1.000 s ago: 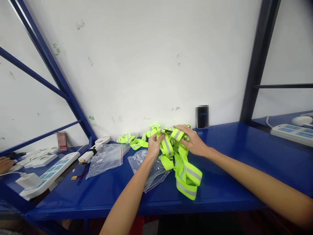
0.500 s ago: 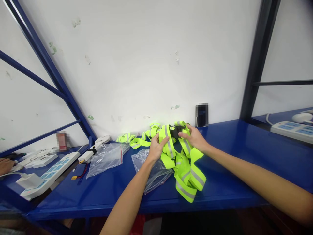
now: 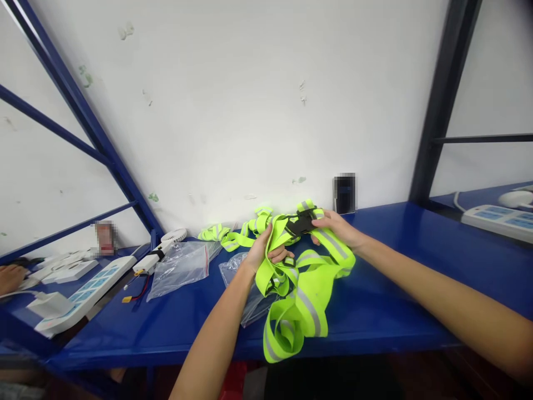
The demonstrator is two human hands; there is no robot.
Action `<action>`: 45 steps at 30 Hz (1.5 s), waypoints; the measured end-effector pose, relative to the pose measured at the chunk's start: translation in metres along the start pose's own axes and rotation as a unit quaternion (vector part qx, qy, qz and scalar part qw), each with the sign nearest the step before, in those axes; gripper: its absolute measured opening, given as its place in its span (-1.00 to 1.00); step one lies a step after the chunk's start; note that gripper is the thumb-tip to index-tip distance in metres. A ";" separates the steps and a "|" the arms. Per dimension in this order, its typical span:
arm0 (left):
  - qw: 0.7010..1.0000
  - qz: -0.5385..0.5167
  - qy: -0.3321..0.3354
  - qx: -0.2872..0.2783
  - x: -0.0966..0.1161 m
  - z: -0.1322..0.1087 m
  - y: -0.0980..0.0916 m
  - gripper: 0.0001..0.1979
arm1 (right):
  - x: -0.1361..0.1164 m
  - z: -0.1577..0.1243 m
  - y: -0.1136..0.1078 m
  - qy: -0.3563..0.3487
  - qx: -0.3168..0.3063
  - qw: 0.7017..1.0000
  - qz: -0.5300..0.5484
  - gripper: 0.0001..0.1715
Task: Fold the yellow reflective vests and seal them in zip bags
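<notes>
My left hand [image 3: 266, 251] has its fingers curled around part of a bundle of bright yellow-green straps [image 3: 312, 294] with grey reflective stripes. The thumb and fingers of my right hand [image 3: 335, 226] grip a black plastic buckle [image 3: 301, 223] on the same straps, at the bundle's top right. Loops of strap hang down toward the front edge of the blue table [image 3: 375, 311]. Under them, partly covered, lies a clear plastic bag [image 3: 256, 305]. More yellow-green strap [image 3: 216, 233] lies behind, by the wall.
At left are another clear bag [image 3: 179, 272], a small white fan [image 3: 175, 235] and a white device with wires [image 3: 150, 260]. Beyond stands a white power strip [image 3: 94, 291]; a person's hand [image 3: 10, 278] shows at far left. A dark box [image 3: 345, 194] leans on the wall.
The strap bundle has shifted and spread, its lower loops swinging left and lower. My left fingers now show through the straps, and the buckle is turned differently.
</notes>
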State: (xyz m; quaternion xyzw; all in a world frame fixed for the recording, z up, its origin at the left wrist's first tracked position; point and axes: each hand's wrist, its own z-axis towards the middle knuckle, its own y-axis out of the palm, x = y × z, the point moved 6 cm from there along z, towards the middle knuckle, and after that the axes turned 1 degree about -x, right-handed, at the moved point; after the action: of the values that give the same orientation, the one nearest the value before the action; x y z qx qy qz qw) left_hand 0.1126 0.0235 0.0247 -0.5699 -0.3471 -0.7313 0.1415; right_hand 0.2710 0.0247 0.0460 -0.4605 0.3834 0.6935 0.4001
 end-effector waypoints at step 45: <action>0.989 -0.047 0.084 0.114 -0.024 0.017 -0.007 -0.32 | 0.023 0.003 -0.014 -0.103 0.196 0.968 -0.116 -0.73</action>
State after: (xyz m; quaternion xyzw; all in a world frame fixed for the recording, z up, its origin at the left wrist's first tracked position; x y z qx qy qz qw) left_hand 0.1284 0.0356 0.0013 -0.4701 -0.4416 -0.7376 0.2000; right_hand 0.2768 0.0375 0.0228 -0.3408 0.4127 0.5969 0.5977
